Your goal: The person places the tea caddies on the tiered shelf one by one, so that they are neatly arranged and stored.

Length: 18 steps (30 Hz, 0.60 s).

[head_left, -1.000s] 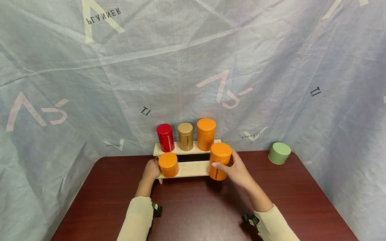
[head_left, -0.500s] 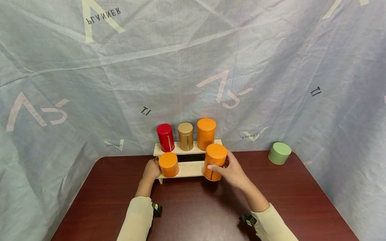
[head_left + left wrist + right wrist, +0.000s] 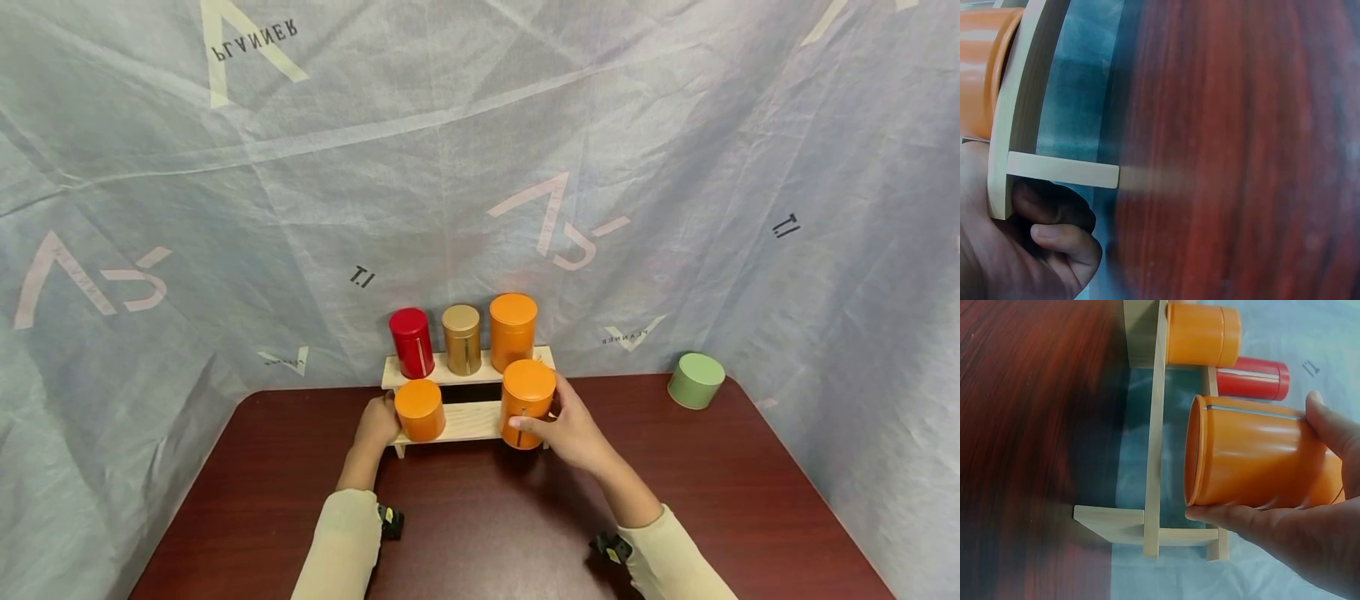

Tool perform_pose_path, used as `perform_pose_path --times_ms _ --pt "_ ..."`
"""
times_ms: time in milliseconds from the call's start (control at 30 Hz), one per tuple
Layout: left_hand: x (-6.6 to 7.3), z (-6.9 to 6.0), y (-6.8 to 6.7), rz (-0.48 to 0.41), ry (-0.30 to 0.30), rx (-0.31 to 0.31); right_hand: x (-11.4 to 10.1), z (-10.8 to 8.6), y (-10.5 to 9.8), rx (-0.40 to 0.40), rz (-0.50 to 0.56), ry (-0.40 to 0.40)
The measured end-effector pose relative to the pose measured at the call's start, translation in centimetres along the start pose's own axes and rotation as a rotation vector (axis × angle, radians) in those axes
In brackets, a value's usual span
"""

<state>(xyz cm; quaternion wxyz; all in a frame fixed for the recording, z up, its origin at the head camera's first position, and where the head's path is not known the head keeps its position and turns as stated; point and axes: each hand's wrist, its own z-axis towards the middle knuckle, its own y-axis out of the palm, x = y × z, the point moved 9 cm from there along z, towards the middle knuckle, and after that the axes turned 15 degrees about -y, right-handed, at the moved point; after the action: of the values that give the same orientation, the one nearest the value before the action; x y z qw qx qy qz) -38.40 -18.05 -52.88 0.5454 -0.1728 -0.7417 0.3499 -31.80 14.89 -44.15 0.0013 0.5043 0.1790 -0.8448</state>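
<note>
My right hand [image 3: 573, 427] grips a tall orange tin [image 3: 527, 406] with the thumb on its near side. In the right wrist view, a gap separates the tin's base from the lower shelf [image 3: 1155, 444]. At the left end of a two-step wooden rack [image 3: 472, 421], my left hand [image 3: 377, 421] holds the lower board, fingers curled under it beside a leg [image 3: 1063, 167]. Just right of that hand a short orange tin [image 3: 420, 410] stands on the lower step. A red tin [image 3: 412, 343], a gold tin [image 3: 462, 340] and another tall orange tin [image 3: 513, 333] stand on the upper step.
A short green tin [image 3: 695, 382] stands at the far right of the dark red-brown table [image 3: 480, 517]. Grey-blue printed cloth [image 3: 450, 167] hangs close behind the rack and along both sides.
My right hand has moved left with the tall orange tin, from the lower step's right end to just over it. My left hand and the other tins have stayed put.
</note>
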Motion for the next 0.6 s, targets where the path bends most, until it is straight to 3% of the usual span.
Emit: perform_pose_path --times_ms 233,467,600 --pt "0.0 0.0 0.0 -0.017 -0.013 0.002 -0.1 0.0 0.7 0.002 0.052 -0.008" --pt "0.8 -0.2 -0.1 0.043 0.078 0.040 -0.3 0.1 1.1 0.010 0.070 0.007" --pt "0.7 -0.3 -0.1 0.033 0.061 0.031 -0.2 0.1 1.3 0.004 0.062 0.011"
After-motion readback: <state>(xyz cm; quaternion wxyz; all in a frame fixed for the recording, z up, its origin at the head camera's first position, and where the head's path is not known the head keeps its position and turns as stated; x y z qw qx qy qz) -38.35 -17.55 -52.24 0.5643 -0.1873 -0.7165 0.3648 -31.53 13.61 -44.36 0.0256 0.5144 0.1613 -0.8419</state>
